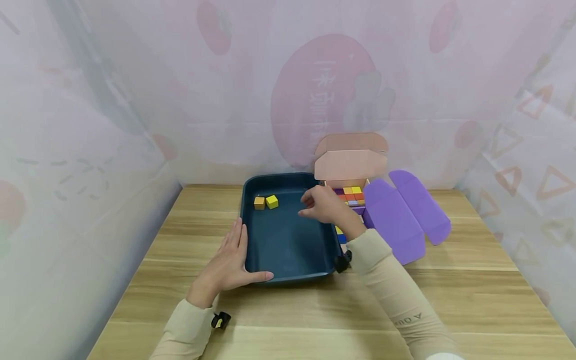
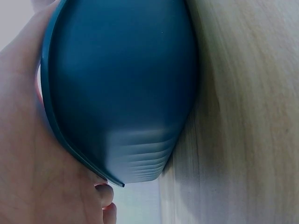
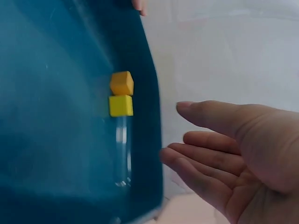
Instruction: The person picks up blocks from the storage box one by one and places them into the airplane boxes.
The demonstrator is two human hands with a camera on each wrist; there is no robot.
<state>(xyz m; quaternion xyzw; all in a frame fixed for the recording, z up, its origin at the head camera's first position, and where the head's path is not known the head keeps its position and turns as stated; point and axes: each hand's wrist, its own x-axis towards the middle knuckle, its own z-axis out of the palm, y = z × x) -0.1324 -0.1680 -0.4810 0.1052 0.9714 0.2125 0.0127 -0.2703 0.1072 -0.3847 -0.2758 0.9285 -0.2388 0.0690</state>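
A dark blue tray (image 1: 292, 245) sits on the wooden table. Inside it, toward the back left, an orange cube (image 1: 259, 203) and a yellow cube (image 1: 272, 201) lie side by side; the right wrist view shows the orange cube (image 3: 122, 83) and yellow cube (image 3: 121, 106) too. My left hand (image 1: 229, 260) rests on the tray's front left corner, fingers straight along the left side and thumb on the front rim. Above the tray's right side hovers my right hand (image 1: 325, 204), fingers relaxed. In the right wrist view a gap shows between thumb and fingers, with nothing held.
Right of the tray stands an opened cardboard box (image 1: 351, 167) with several coloured cubes (image 1: 351, 196) in it. Its purple flaps (image 1: 400, 220) spread over the table (image 1: 468, 300) to the right. Printed cloth walls (image 1: 234, 100) enclose the table at the back and sides.
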